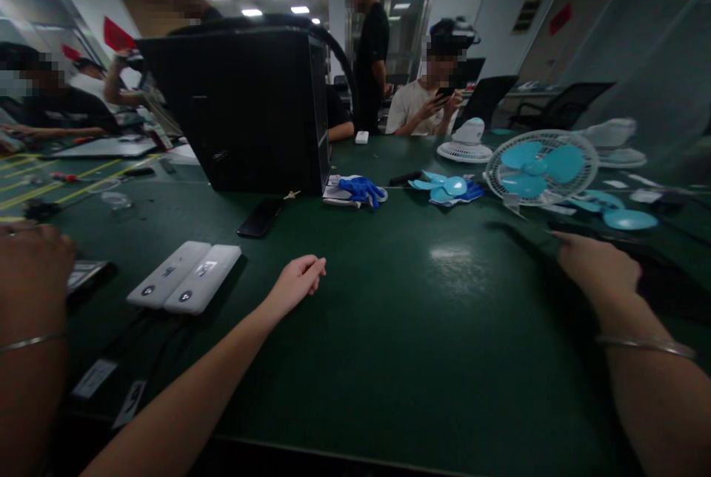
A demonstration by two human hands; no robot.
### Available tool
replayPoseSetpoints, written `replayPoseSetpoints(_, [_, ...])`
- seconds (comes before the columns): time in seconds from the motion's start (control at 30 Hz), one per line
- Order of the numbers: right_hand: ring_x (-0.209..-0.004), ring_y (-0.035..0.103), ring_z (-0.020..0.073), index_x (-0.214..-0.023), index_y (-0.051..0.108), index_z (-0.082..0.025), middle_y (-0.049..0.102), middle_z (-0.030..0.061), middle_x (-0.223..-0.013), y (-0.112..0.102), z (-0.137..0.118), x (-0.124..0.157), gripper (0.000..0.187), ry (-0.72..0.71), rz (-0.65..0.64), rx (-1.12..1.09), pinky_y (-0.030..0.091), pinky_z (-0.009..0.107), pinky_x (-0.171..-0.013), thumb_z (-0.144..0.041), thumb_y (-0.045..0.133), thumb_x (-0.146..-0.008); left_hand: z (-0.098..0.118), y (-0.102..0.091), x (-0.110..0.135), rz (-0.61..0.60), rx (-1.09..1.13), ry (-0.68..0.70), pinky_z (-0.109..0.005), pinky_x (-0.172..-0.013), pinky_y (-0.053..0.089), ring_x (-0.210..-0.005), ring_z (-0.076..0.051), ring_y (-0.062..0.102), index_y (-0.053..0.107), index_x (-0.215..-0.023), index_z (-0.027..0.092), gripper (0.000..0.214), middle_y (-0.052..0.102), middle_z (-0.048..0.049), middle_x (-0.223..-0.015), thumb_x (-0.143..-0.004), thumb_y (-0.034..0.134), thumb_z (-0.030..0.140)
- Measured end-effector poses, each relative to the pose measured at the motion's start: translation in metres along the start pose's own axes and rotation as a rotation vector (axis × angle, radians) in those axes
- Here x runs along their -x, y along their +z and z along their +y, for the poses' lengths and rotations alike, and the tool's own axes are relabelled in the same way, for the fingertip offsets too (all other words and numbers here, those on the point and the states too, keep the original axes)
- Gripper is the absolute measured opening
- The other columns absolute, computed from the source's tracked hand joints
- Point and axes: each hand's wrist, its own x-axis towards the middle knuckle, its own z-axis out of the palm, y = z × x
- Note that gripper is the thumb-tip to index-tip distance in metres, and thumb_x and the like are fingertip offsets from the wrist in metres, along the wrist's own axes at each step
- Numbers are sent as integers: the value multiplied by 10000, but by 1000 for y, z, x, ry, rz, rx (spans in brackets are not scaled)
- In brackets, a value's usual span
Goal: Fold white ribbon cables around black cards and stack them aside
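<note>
My left hand [300, 281] rests above the green table with its fingers curled closed, and I see nothing in it. To its left lie two white boxes [203, 278] with labels and black cables. A dark phone [260, 218] is beyond them. On the right, my right hand [600, 266], with a silver bangle, has its index finger stretched out to the left; its other fingers are partly hidden. It is beside a dark flat item [672, 277], just in front of a fan head [541, 166] with light-blue blades in a white cage. Loose blue fan blades [627, 219] lie behind the hand.
Another person's hand [33, 262], also with a bangle, is at the far left. A black computer case [238, 107] stands at the back. Near it are keys [292, 195], blue-and-white gloves [355, 191], a blue fan blade [444, 187] and a white fan base [465, 144]. People sit and stand behind.
</note>
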Motion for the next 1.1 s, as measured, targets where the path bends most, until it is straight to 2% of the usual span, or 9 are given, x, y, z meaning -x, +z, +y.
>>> replayPoseSetpoints(0.17, [-1048,562,228,-1329,538,-239,568,83,-1264,-15,-59,27,459,-469,-27,-315,449,330,-879,-309,344,-919,13,5,6,-121,204,-75,-205,-526,438,-659,-118,607,571,-1112,178,350,660,-47,-880,-889,496,437])
replayPoseSetpoints(0.3, [-1100,527,201,-1241,603,-298,534,21,-1290,-29,-111,76,382,-908,-184,-620,454,335,-912,-364,416,-915,25,6,14,-235,422,-169,-244,-574,505,-895,-183,640,482,-1293,243,415,554,-122,-1299,-917,493,419])
replayPoseSetpoints(0.4, [-1081,527,198,-1237,604,-343,543,27,-1243,-36,-138,114,361,-1199,-393,-815,462,387,-899,-347,430,-921,26,6,17,-348,506,-231,-240,-505,491,-857,-200,651,459,-1335,223,496,581,-150,-1243,-959,317,514])
replayPoseSetpoints(0.53, [-1128,495,191,-1217,612,-383,523,7,-1267,-31,-151,138,348,-1298,-542,-753,435,406,-943,-308,449,-918,24,6,19,-473,343,-183,-184,-468,441,-675,-121,605,445,-1355,234,543,642,-47,-920,-856,600,385])
replayPoseSetpoints(0.63, [-1198,451,217,-1226,609,-372,490,9,-1323,-23,-148,135,363,-1322,-611,-625,411,432,-975,-366,547,-868,24,6,20,-516,195,-129,-169,-471,419,-653,-96,564,516,-1294,223,553,622,-10,-862,-778,690,318])
replayPoseSetpoints(0.73, [-1234,428,230,-1228,610,-355,470,7,-1362,-16,-139,118,408,-1288,-611,-525,394,432,-996,-455,584,-834,22,6,20,-571,119,-122,-183,-487,423,-677,-105,563,568,-1241,195,503,634,-31,-915,-772,681,336])
replayPoseSetpoints(0.8, [-1247,419,228,-1244,600,-334,457,9,-1384,-10,-129,97,428,-1171,-490,-480,370,421,-1019,-493,547,-850,21,7,19,-598,89,-122,-192,-498,425,-685,-110,566,579,-1234,192,493,643,-41,-938,-772,674,335])
replayPoseSetpoints(0.93, [-1301,351,229,-1330,521,-303,382,15,-1456,1,-92,42,506,-616,-149,-230,280,392,-1072,-497,501,-863,21,8,18,-613,55,-125,-194,-512,419,-698,-115,568,616,-1191,195,427,656,-49,-954,-795,646,351])
replayPoseSetpoints(1.1, [-1349,202,388,-1429,392,-160,250,172,-1505,9,-24,-8,673,-127,-82,-111,222,593,-1003,-508,476,-859,25,8,19,-638,21,-134,-197,-527,422,-735,-133,587,633,-1175,202,405,666,-59,-969,-799,639,355])
